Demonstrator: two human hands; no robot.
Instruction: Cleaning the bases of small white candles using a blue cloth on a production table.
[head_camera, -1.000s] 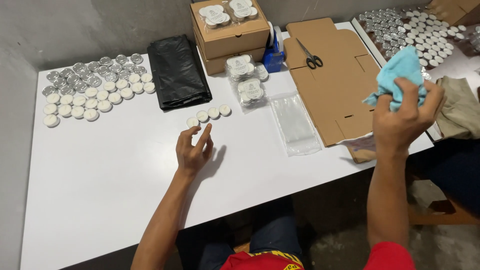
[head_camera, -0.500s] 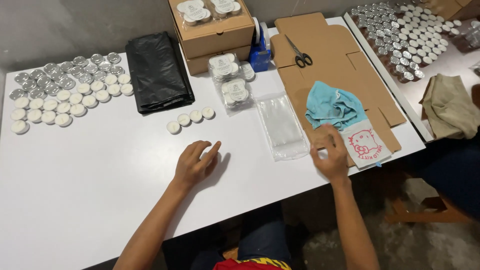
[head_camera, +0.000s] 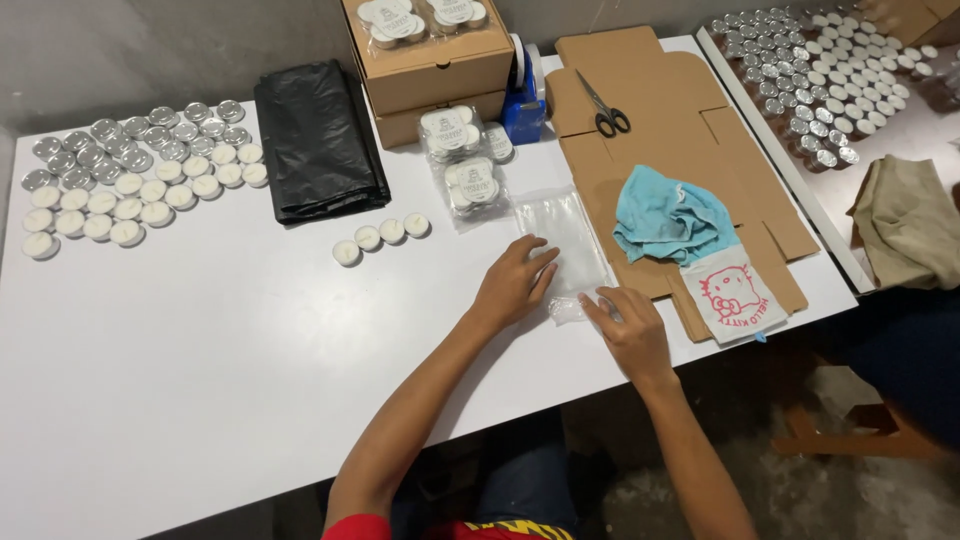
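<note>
- Your left hand (head_camera: 515, 283) lies flat with fingers spread on the clear plastic bag (head_camera: 563, 238), grasping nothing.
- Your right hand (head_camera: 632, 330) pinches at the bag's near corner, fingertips on the film.
- The bag lies on the white table (head_camera: 200, 350), just beside the flat cardboard sheet (head_camera: 640, 90).
- Expect it feather-light, floppy and slick; likely clingy too.
- Take it by an edge, not the middle.
- Four tealight candles (head_camera: 380, 238) wait to the left.
</note>
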